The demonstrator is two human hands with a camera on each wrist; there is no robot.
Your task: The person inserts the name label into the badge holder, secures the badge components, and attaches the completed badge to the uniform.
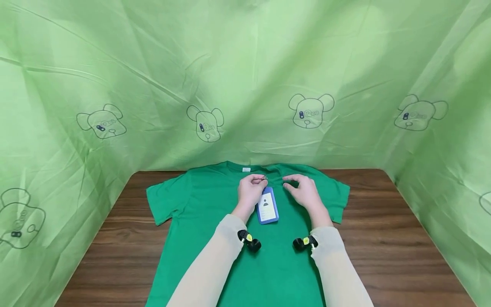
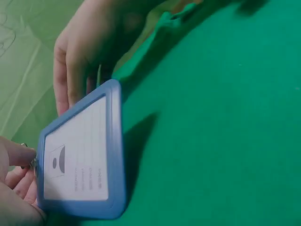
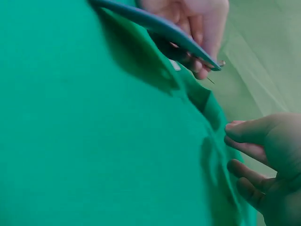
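A green T-shirt lies spread out, its neckline away from me. My left hand pinches the small metal fastening at the top of a blue-framed ID badge. Below those fingers the badge hangs over the upper chest of the shirt, its card facing up. In the right wrist view a thin pin sticks out beside the left fingertips. My right hand hovers by the collar to the right of the badge, thumb and forefinger apart. Whether its fingertips touch the raised cloth, I cannot tell.
Under the shirt is a dark wooden table. A light green curtain printed with bear-head outlines stands along the back and both sides. A white label shows inside the shirt's neck.
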